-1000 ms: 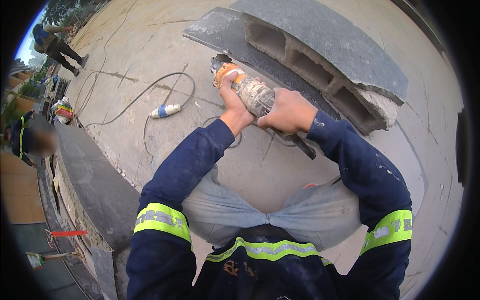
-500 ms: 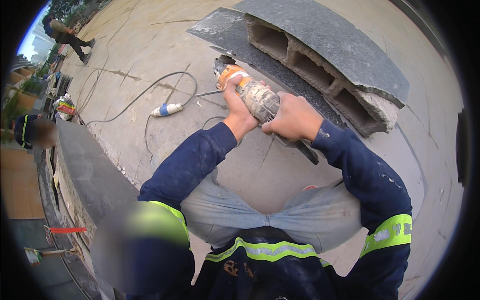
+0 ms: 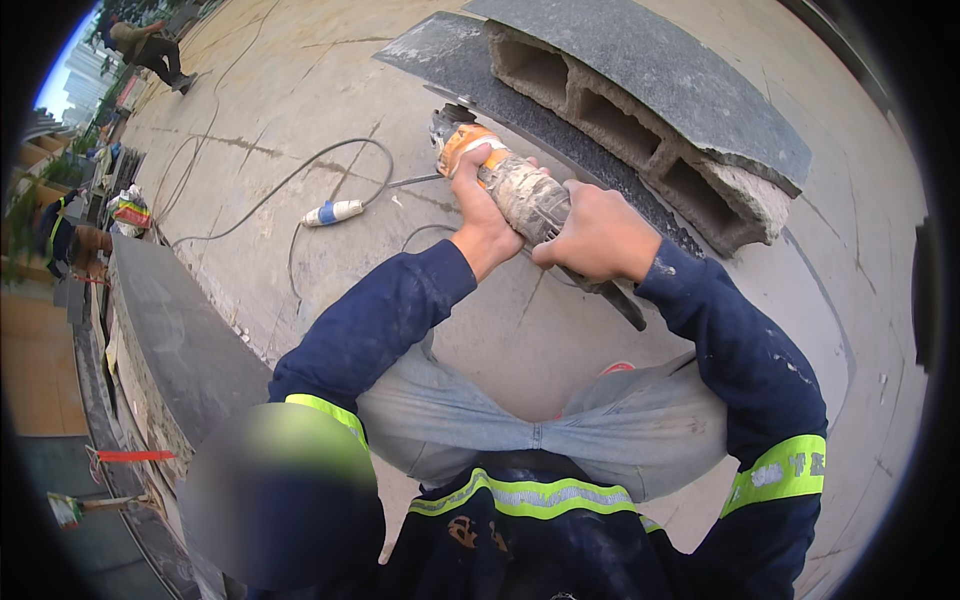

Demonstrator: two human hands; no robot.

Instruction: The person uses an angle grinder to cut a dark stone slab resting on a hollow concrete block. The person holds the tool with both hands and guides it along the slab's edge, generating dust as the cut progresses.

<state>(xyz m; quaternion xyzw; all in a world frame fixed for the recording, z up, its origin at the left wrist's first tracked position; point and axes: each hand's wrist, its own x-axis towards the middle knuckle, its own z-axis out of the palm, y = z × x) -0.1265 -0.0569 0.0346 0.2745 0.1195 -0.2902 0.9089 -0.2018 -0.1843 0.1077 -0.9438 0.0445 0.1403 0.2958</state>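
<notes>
Both my hands grip an orange angle grinder [image 3: 518, 196], its body caked with pale dust. My left hand [image 3: 480, 215] wraps round the front of the body, near the orange gear head. Further back, my right hand [image 3: 603, 232] closes over the rear of the body, with the dark tail of the tool sticking out below it. The disc end points away from me, beside the edge of a dark grey stone slab [image 3: 430, 50]. Whether the disc touches the slab, I cannot tell. A hollow concrete block [image 3: 612, 130] stands on that slab, with another grey slab [image 3: 660, 70] on top.
A grey cable with a blue and white plug connector [image 3: 333, 213] curls over the concrete floor to the left. A long dark slab [image 3: 170, 330] lies at the left edge. One person [image 3: 155, 50] is at the far left, another [image 3: 60, 235] below, and a blurred one [image 3: 290, 500] close by.
The grinder and both my hands have shifted very slightly right. The far person has changed stance, and the person at the left edge has bent or turned.
</notes>
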